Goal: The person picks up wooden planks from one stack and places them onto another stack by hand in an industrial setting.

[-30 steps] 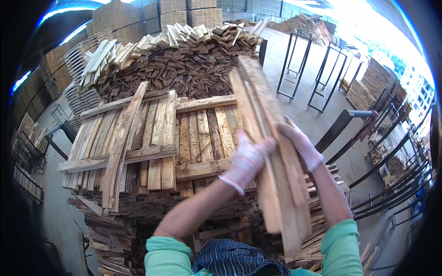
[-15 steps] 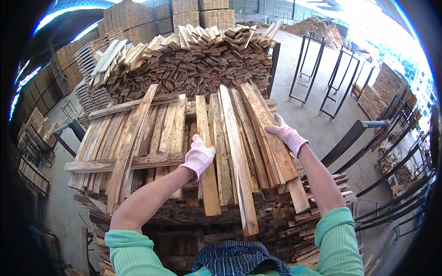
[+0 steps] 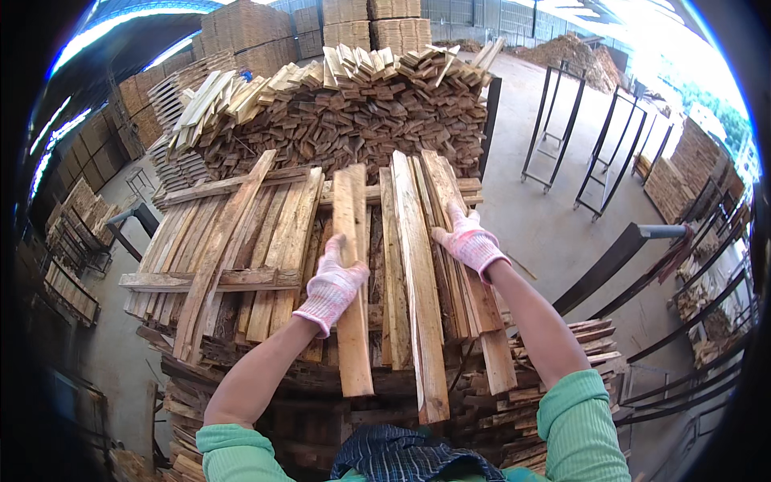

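Observation:
Both my hands wear pinkish-white knitted gloves. My left hand is closed around a narrow wooden board, whose upper part is blurred and stands a little off the layer beneath. Across the rightmost board my right hand is clasped, thumb on its left side and fingers over the top; its underside is hidden. Between the hands lies a long pale board, its near end jutting toward me. Left of my left hand, a board lies slanted over a row of boards.
Two crosswise battens, a far one and a near one, rest on the row. Beyond rises a heap of short boards. Black wheeled frames stand at the right, and a dark metal post is close to my right forearm.
My right hand has moved left, and the boards under it have shifted closer to the middle ones. My left hand has drawn its board slightly nearer and leftward. The view has shifted a little.

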The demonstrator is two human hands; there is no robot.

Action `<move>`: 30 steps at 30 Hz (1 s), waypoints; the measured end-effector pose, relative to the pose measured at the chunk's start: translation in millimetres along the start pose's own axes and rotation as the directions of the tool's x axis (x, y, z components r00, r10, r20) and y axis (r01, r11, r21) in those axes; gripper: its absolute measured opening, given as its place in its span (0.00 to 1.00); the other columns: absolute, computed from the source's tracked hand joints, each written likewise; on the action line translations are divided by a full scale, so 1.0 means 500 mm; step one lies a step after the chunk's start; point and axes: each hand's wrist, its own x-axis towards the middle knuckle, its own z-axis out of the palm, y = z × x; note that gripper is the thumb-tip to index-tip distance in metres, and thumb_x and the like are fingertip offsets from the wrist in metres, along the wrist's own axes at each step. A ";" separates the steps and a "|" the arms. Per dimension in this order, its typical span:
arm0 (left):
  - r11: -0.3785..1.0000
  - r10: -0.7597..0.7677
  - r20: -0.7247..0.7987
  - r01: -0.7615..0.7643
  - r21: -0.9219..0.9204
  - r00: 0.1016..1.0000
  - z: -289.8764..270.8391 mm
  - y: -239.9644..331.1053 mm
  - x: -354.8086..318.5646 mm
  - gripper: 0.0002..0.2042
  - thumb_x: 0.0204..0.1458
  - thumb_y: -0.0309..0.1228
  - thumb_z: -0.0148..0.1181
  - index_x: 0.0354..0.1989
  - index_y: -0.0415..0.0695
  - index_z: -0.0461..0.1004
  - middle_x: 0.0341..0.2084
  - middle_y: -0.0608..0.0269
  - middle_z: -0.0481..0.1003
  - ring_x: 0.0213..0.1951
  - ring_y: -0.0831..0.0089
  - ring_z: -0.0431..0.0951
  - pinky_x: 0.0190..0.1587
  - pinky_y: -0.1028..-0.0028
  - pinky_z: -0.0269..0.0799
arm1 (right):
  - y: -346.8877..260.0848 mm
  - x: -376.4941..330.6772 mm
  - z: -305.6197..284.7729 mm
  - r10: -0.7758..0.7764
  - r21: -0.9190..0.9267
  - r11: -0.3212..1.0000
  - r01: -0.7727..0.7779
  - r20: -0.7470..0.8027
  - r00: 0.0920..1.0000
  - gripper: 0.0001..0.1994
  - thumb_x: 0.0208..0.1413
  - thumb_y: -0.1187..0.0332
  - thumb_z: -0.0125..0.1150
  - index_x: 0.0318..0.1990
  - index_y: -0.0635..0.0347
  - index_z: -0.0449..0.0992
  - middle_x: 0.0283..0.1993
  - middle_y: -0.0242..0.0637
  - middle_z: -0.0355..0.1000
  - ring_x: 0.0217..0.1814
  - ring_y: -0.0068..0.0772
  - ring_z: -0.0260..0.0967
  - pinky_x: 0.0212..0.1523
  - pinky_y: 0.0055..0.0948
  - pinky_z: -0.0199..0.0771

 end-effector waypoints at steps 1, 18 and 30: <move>0.885 0.239 -0.076 -0.185 0.428 0.968 -0.011 -0.032 0.002 0.37 0.55 0.23 0.59 0.73 0.43 0.50 0.59 0.41 0.66 0.48 0.56 0.77 0.52 0.65 0.80 | -0.013 -0.006 -0.005 -0.015 0.026 1.000 0.014 0.031 0.999 0.42 0.62 0.44 0.54 0.78 0.47 0.44 0.78 0.65 0.38 0.77 0.68 0.49 0.73 0.51 0.55; 0.365 0.005 -0.115 0.105 0.925 0.993 -0.034 -0.051 0.167 0.29 0.66 0.35 0.34 0.77 0.51 0.45 0.76 0.44 0.42 0.77 0.47 0.41 0.74 0.42 0.33 | 0.076 0.032 0.000 -0.085 0.183 0.981 0.064 0.108 0.991 0.42 0.61 0.45 0.51 0.78 0.48 0.43 0.72 0.61 0.58 0.73 0.58 0.58 0.73 0.46 0.57; 0.239 0.133 0.110 -0.140 0.961 0.985 0.006 -0.091 0.195 0.24 0.66 0.29 0.34 0.70 0.40 0.59 0.77 0.48 0.40 0.76 0.44 0.41 0.72 0.36 0.37 | 0.157 -0.025 -0.077 -0.215 0.382 0.894 0.235 -0.094 0.972 0.41 0.61 0.53 0.58 0.75 0.63 0.48 0.74 0.56 0.57 0.75 0.50 0.58 0.72 0.35 0.57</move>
